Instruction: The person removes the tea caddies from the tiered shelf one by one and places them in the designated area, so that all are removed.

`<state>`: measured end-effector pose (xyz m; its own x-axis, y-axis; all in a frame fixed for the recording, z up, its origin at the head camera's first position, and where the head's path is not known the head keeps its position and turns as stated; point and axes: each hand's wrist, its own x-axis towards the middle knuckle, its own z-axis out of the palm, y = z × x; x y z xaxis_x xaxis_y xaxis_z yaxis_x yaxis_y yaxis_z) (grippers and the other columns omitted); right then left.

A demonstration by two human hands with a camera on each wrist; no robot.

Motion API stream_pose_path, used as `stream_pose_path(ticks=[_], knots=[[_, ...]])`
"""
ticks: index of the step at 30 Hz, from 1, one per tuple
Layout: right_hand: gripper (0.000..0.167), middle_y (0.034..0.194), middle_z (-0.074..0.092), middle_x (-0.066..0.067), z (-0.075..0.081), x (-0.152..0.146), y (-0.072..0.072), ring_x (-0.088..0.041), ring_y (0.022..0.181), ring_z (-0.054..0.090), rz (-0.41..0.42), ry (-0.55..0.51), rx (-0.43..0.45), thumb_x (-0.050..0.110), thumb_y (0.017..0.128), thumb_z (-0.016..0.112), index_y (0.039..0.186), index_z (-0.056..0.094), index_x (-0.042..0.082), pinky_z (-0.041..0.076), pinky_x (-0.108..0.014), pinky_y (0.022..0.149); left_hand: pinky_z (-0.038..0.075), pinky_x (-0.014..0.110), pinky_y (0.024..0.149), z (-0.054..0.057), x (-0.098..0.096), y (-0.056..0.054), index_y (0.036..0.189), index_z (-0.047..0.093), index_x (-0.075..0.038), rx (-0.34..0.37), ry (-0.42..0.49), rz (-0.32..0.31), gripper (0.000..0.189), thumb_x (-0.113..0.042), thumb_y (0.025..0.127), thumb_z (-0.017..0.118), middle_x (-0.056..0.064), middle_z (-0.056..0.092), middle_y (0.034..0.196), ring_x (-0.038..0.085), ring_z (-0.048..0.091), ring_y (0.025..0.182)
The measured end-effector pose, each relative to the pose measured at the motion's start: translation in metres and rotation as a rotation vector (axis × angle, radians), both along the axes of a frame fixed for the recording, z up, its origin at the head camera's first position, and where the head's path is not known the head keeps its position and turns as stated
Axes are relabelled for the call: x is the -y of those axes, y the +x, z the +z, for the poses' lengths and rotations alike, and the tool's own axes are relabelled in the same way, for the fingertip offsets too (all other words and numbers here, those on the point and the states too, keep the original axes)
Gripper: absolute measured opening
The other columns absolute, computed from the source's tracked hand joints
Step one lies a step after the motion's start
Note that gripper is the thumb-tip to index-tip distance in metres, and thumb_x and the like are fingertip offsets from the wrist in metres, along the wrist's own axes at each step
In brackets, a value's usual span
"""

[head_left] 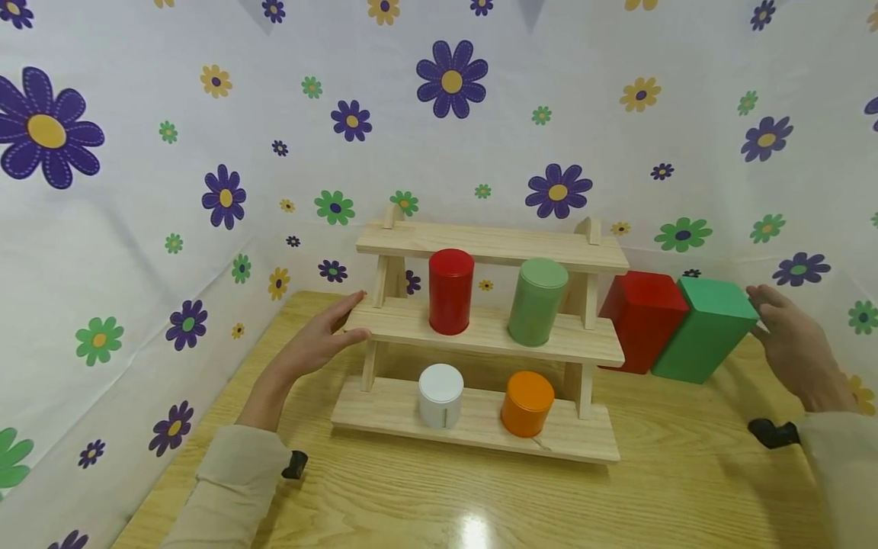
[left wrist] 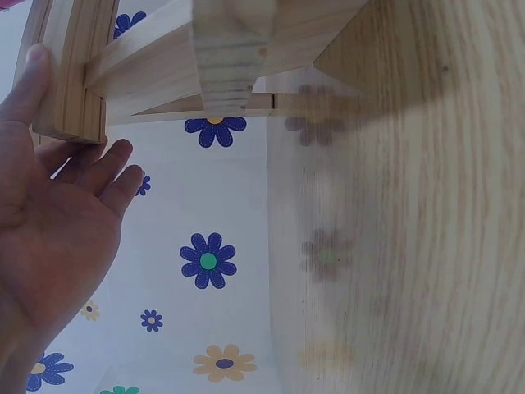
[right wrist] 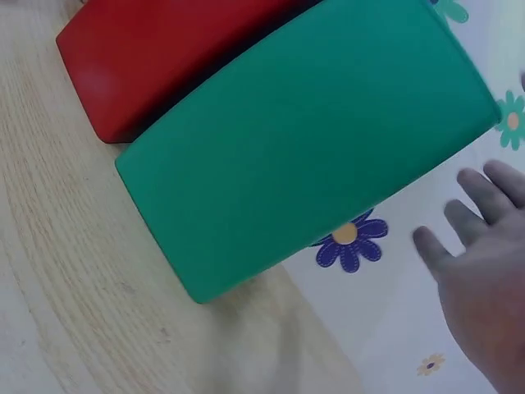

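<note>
A three-tier wooden display shelf [head_left: 494, 339] stands on the table. My left hand [head_left: 318, 335] grips the left end of its middle board, thumb at the front edge and fingers behind; in the left wrist view the hand [left wrist: 57, 205] is around the board end [left wrist: 74, 98]. To the right of the shelf, a tall red box [head_left: 641, 324] and a green box [head_left: 706, 332] lean side by side. Beside the green box is my right hand [head_left: 799, 343], its fingers loosely extended; in the right wrist view this hand [right wrist: 488, 254] appears apart from the green box [right wrist: 303, 148].
On the middle board stand a tall red canister [head_left: 450, 293] and a light green canister [head_left: 538, 303]. A short white tin [head_left: 440, 396] and an orange tin [head_left: 527, 404] are on the bottom board. Flower-printed cloth [head_left: 274, 114] hangs behind and at the left.
</note>
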<state>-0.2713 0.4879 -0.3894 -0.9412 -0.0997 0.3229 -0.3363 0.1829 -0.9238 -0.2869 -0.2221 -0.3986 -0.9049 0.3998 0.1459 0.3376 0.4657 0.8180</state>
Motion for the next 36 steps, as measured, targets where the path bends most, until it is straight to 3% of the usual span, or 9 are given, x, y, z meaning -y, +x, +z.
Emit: stream_pose_path(ticks=[4, 5, 6, 7, 11, 13, 23, 29, 36], knots=[[0.061, 0.156, 0.042, 0.007, 0.006, 0.002, 0.009, -0.001, 0.147, 0.032, -0.215, 0.259, -0.298, -0.020, 0.103, 0.023, 0.159, 0.035, 0.000, 0.027, -0.010, 0.113, 0.017, 0.051, 0.125, 0.000, 0.000, 0.000, 0.166, 0.019, -0.006, -0.001, -0.001, 0.002, 0.078, -0.030, 0.106, 0.063, 0.012, 0.016, 0.171, 0.034, 0.014, 0.157], [0.060, 0.151, 0.047, 0.009, 0.009, 0.003, 0.011, 0.000, 0.143, 0.038, -0.163, 0.096, -0.287, -0.020, 0.103, 0.024, 0.156, 0.041, 0.000, 0.029, -0.011, 0.113, 0.017, 0.051, 0.125, 0.001, 0.000, 0.000, 0.166, 0.019, -0.007, -0.002, 0.000, 0.001, 0.078, -0.030, 0.106, 0.063, 0.012, 0.016, 0.171, 0.034, 0.014, 0.157], [0.059, 0.148, 0.051, 0.007, 0.013, 0.005, 0.012, -0.001, 0.138, 0.046, -0.188, 0.093, -0.315, -0.022, 0.101, 0.023, 0.152, 0.045, -0.003, 0.037, -0.011, 0.108, 0.017, 0.051, 0.125, 0.001, 0.000, 0.000, 0.166, 0.019, -0.007, -0.004, 0.001, 0.001, 0.078, -0.030, 0.106, 0.063, 0.012, 0.016, 0.171, 0.034, 0.014, 0.157], [0.056, 0.143, 0.055, 0.005, 0.017, 0.007, 0.012, -0.002, 0.132, 0.051, -0.146, -0.034, -0.300, -0.022, 0.101, 0.025, 0.148, 0.050, -0.004, 0.041, -0.011, 0.105, 0.017, 0.051, 0.125, 0.001, 0.001, 0.000, 0.166, 0.019, -0.007, -0.005, 0.001, 0.000, 0.077, -0.030, 0.106, 0.063, 0.012, 0.016, 0.171, 0.034, 0.014, 0.157], [0.039, 0.132, 0.062, -0.009, 0.034, 0.017, 0.016, -0.014, 0.122, 0.059, 0.043, -0.624, -0.198, -0.012, 0.107, 0.035, 0.138, 0.058, -0.006, 0.048, -0.018, 0.102, 0.017, 0.051, 0.125, 0.002, 0.001, 0.001, 0.166, 0.019, -0.007, -0.002, 0.005, 0.000, 0.078, -0.029, 0.106, 0.063, 0.012, 0.016, 0.171, 0.035, 0.014, 0.157], [0.037, 0.132, 0.062, -0.012, 0.040, 0.023, 0.018, -0.017, 0.123, 0.059, 0.071, -0.664, -0.196, -0.010, 0.107, 0.037, 0.139, 0.057, -0.006, 0.050, -0.021, 0.102, 0.016, 0.051, 0.125, 0.002, 0.001, 0.002, 0.165, 0.019, -0.006, 0.003, 0.006, 0.001, 0.078, -0.029, 0.106, 0.063, 0.013, 0.015, 0.171, 0.035, 0.013, 0.157], [0.042, 0.141, 0.058, -0.013, 0.059, 0.049, 0.027, -0.018, 0.130, 0.056, 0.110, -0.542, -0.204, -0.008, 0.108, 0.038, 0.149, 0.047, -0.008, 0.047, -0.021, 0.105, 0.017, 0.052, 0.125, 0.000, 0.002, 0.001, 0.166, 0.018, -0.007, 0.015, 0.013, 0.001, 0.078, -0.030, 0.106, 0.063, 0.012, 0.014, 0.172, 0.035, 0.012, 0.157], [0.046, 0.144, 0.058, -0.015, 0.067, 0.064, 0.031, -0.020, 0.132, 0.057, 0.222, -0.509, -0.209, -0.013, 0.107, 0.033, 0.152, 0.040, -0.011, 0.046, -0.024, 0.107, 0.016, 0.052, 0.125, -0.001, 0.001, 0.001, 0.166, 0.018, -0.006, 0.012, 0.023, -0.010, 0.078, -0.029, 0.106, 0.063, 0.013, 0.015, 0.172, 0.036, 0.012, 0.157], [0.048, 0.149, 0.054, -0.014, 0.075, 0.084, 0.038, -0.019, 0.136, 0.051, 0.206, -0.297, -0.237, -0.012, 0.107, 0.033, 0.155, 0.035, -0.011, 0.044, -0.020, 0.108, 0.016, 0.052, 0.125, 0.000, 0.000, 0.001, 0.166, 0.018, -0.007, 0.009, 0.017, -0.013, 0.078, -0.029, 0.106, 0.063, 0.014, 0.014, 0.171, 0.036, 0.012, 0.157]])
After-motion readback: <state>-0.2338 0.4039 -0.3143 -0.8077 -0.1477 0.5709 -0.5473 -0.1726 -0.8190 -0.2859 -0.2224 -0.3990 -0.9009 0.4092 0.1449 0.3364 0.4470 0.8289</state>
